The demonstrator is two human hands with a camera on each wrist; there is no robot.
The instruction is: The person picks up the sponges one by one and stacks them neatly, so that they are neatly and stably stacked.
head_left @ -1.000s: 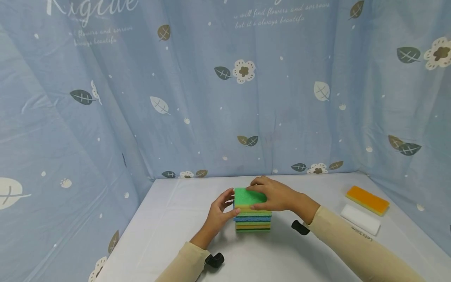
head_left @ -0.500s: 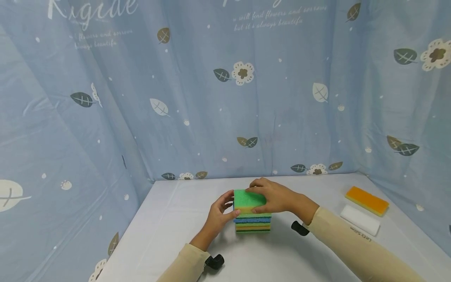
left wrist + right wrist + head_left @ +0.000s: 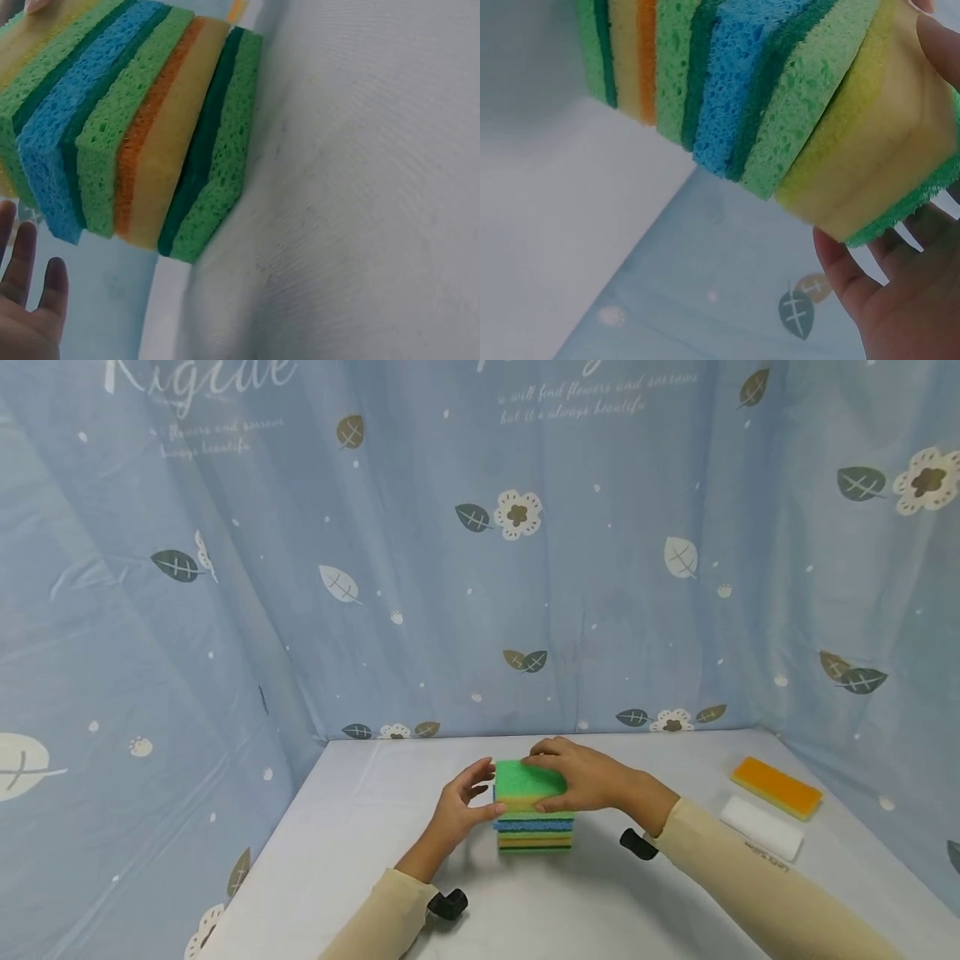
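Observation:
In the head view, a stack of sponges (image 3: 534,841) in green, blue, orange and yellow layers stands on the white table, its edges not quite aligned. On top lies a yellow sponge with a green scouring face (image 3: 521,779). My right hand (image 3: 588,777) holds this top sponge from the right, thumb at the front and fingers at the far side. At the left, my left hand (image 3: 453,814) has its thumb at the front corner near the top. Its other fingers (image 3: 22,259) are extended beside the stack, apart from the lower sponges in the left wrist view.
To the right on the table (image 3: 360,827) lie an orange-topped sponge (image 3: 777,787) and, nearer me, a white block (image 3: 762,828). A blue patterned curtain (image 3: 420,568) hangs behind and along both sides. A black piece (image 3: 447,904) sits at my left cuff, another (image 3: 638,843) at the right.
The left hand and its forearm have shifted very slightly left in view. My right hand keeps its hold on the top sponge, and the stack looks the same.

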